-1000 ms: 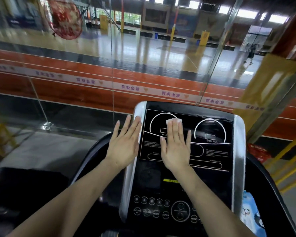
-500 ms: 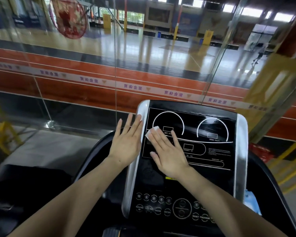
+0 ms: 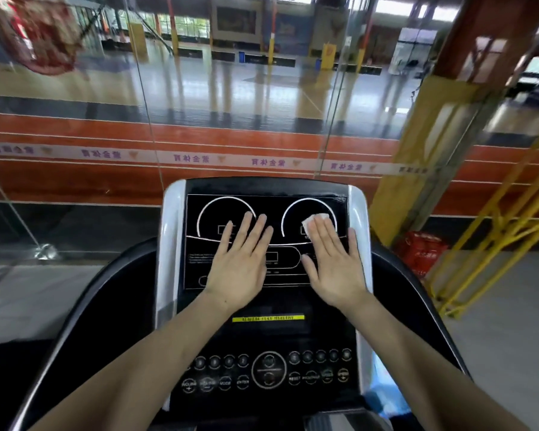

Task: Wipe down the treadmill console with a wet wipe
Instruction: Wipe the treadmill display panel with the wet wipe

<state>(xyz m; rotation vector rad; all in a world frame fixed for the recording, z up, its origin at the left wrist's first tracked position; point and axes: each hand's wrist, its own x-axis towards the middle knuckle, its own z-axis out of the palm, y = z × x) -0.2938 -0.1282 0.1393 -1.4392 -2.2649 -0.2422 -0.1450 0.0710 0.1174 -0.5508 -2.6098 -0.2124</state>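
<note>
We see both hands flat on the treadmill console (image 3: pixel 263 309), fingers straight, no curl in either grip. The right hand (image 3: pixel 335 259) presses a white wet wipe (image 3: pixel 313 221) against the black display panel (image 3: pixel 206 275); the wipe sits under the fingertips on the right-hand dial graphic (image 3: pixel 308 202), with only its far edge and left corner showing past the fingers, so the grip there is open-palmed, pinning the wipe by pressure rather than pinching it. That flat hold makes sense to us: it spreads the wipe over more panel per pass. The left hand (image 3: pixel 241 259) lies open on the middle-left of the same panel, fingertips reaching the left dial graphic (image 3: pixel 227 202), holding nothing; we judge it is a brace to steady the person or the console while the other hand scrubs. The little finger of the right hand lies just beside the silver side trim (image 3: pixel 360 213), so the wipe is near the right edge of the display. The button cluster (image 3: pixel 266 370) lower down is well apart from both hands and we judge it not yet wiped. A blue packet (image 3: pixel 383 390), blurred, sits beside the console's lower right; we cannot tell what it is. Step in hand: wiping the upper display, roughly mid-task.
</note>
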